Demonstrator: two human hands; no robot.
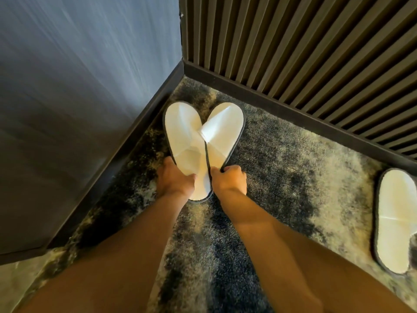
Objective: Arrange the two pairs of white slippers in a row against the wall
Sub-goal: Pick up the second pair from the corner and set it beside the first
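Observation:
Two white slippers with dark trim lie on the carpet in the corner, toes fanned apart and heels crossing. My left hand (174,178) grips the heel end of the left slipper (182,136). The heel of the right slipper (223,132) is pinched in my right hand (230,179). The right slipper's inner edge overlaps the left one. Another white slipper (393,222) lies alone on the carpet at the right edge, partly cut off by the frame.
A blue-grey wall (79,86) with a dark baseboard runs along the left. A ribbed dark slatted wall (304,53) with a baseboard runs along the back right. They meet in a corner. Mottled grey carpet (293,172) covers the floor.

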